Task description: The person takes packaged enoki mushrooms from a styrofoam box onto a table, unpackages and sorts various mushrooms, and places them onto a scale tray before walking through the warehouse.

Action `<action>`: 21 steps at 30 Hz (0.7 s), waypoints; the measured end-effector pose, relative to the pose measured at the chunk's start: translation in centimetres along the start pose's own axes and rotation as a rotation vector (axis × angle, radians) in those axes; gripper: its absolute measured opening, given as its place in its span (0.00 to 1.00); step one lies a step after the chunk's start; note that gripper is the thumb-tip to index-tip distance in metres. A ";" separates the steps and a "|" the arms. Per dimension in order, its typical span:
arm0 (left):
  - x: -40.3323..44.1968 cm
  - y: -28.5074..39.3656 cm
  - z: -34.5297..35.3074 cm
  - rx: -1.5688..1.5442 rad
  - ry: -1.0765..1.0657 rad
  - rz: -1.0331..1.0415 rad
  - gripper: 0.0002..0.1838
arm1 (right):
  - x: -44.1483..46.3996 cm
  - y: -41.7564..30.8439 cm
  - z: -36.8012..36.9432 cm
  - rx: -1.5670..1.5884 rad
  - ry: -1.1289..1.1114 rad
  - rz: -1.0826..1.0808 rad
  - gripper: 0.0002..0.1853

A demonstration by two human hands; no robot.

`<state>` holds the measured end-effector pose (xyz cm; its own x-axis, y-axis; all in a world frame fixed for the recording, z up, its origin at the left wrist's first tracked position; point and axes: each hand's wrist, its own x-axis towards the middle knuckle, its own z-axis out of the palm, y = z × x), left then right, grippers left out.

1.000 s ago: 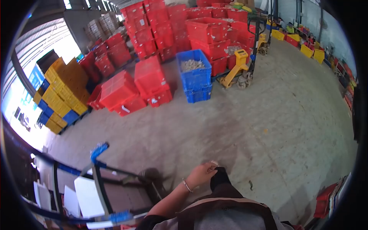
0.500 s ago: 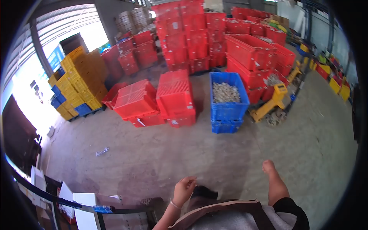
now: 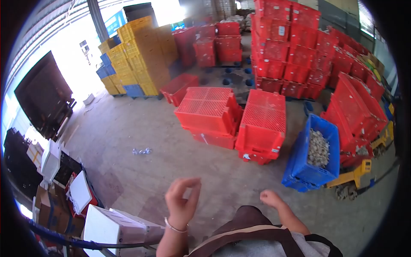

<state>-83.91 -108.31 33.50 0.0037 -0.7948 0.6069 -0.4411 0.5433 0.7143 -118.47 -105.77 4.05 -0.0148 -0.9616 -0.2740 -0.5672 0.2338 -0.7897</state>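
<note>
My left hand [image 3: 182,203], with a bracelet [image 3: 175,225] at the wrist, is raised at the lower middle of the head view. Its fingers are bent, a gap shows between them and the thumb, and I see nothing in it. To the right, my right hand [image 3: 271,198] is held out over the floor in a loose fist, and no held object shows. Neither hand touches anything around it. Beyond my right hand stands a blue crate [image 3: 295,159], tilted in this view, with many small pale pieces [image 3: 318,150] inside.
Red crates [image 3: 262,112] stand ahead, with tall red stacks [image 3: 274,51] behind. A yellow pallet jack [image 3: 357,173] is at the right. Yellow crates [image 3: 139,60] rise at the left, near the bright doorway. White boxes [image 3: 102,227] and a rail are at lower left.
The view has swung left, so the crates sit farther right and the boxes at lower left show more. My left hand is higher; my right hand has shifted left in view.
</note>
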 end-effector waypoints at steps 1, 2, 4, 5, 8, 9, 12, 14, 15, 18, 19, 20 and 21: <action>3.5 1.3 -1.0 -0.022 0.060 0.090 0.08 | 2.6 -6.4 -1.5 -0.082 0.177 -0.177 0.10; 6.4 2.6 -1.8 -0.042 0.104 0.199 0.09 | 4.9 -14.4 -3.2 -0.027 0.252 -0.326 0.09; 12.0 3.7 -3.1 -0.115 0.142 0.477 0.11 | 7.4 -30.2 -6.4 0.050 0.409 -0.769 0.10; 14.6 3.5 -3.3 -0.119 0.175 0.658 0.08 | 8.0 -36.0 -7.9 0.012 0.498 -1.020 0.13; 20.3 2.7 -5.4 -0.186 -0.035 0.676 0.20 | 9.7 -47.5 -11.4 0.143 0.574 -1.510 0.11; 21.7 1.9 -6.2 -0.212 -0.036 0.663 0.19 | 11.3 -49.7 -11.6 0.244 0.550 -1.631 0.11; 27.0 -2.4 -8.2 -0.350 0.001 0.749 0.16 | 17.8 -54.6 -11.8 0.670 0.286 -1.824 0.09; 30.3 -5.0 -10.0 -0.392 0.025 0.778 0.14 | 22.5 -57.6 -11.2 0.930 0.050 -1.841 0.08; 31.7 -6.2 -10.9 -0.371 0.055 0.764 0.13 | 24.7 -59.1 -10.6 1.048 -0.051 -1.820 0.08; 34.2 -10.4 -13.6 -0.259 0.203 0.754 0.12 | 31.1 -63.4 -7.6 1.287 -0.304 -1.763 0.06; 34.7 -11.9 -14.5 -0.215 0.248 0.760 0.12 | 33.2 -64.7 -6.2 1.330 -0.363 -1.754 0.06; 35.1 -13.4 -15.6 -0.171 0.287 0.762 0.12 | 35.0 -66.2 -4.7 1.358 -0.426 -1.758 0.06; 35.6 -14.9 -16.6 -0.129 0.321 0.770 0.11 | 37.0 -67.6 -2.9 1.331 -0.445 -1.795 0.05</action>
<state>-62.30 -140.19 50.26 0.0073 -0.0851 0.9963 -0.3187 0.9442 0.0830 -83.07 -157.53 48.93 -0.0555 -0.1881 0.9806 0.9017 -0.4312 -0.0317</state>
